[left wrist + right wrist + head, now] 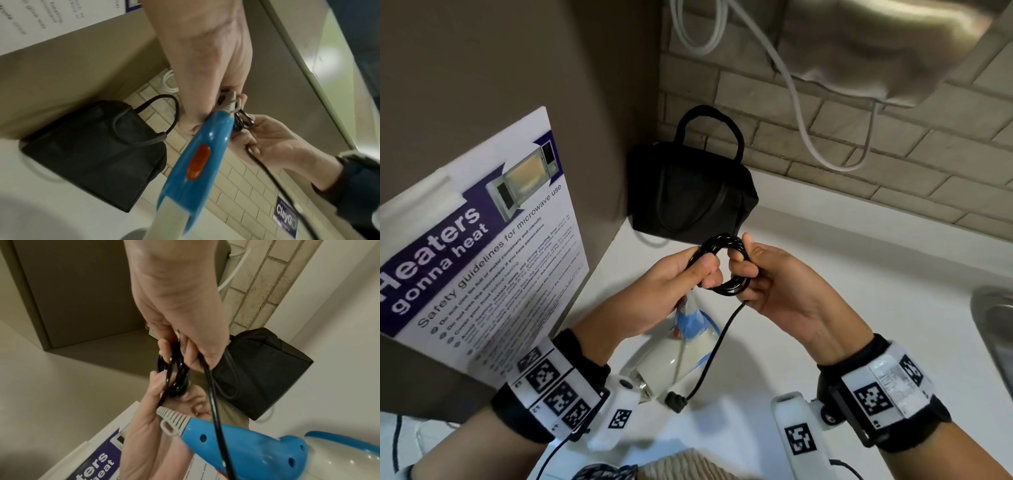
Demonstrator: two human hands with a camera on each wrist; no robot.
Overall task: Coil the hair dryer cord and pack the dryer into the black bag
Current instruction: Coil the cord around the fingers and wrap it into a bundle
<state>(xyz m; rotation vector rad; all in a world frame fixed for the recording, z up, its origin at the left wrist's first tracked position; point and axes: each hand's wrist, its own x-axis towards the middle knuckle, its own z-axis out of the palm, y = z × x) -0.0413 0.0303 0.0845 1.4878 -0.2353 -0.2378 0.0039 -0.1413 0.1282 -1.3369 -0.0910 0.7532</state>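
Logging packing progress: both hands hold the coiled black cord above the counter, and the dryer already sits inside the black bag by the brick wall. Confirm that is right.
Not quite. The dryer is not in the black bag; the head view shows it under the hands, out over the counter, apart from the bag. The rest stands: left hand and right hand both hold the coiled black cord, and the bag sits by the brick wall.

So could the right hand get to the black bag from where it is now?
Probably yes: the black bag sits on the counter just beyond the right hand, nothing between. But that hand holds the cord coil, so it isn't free.
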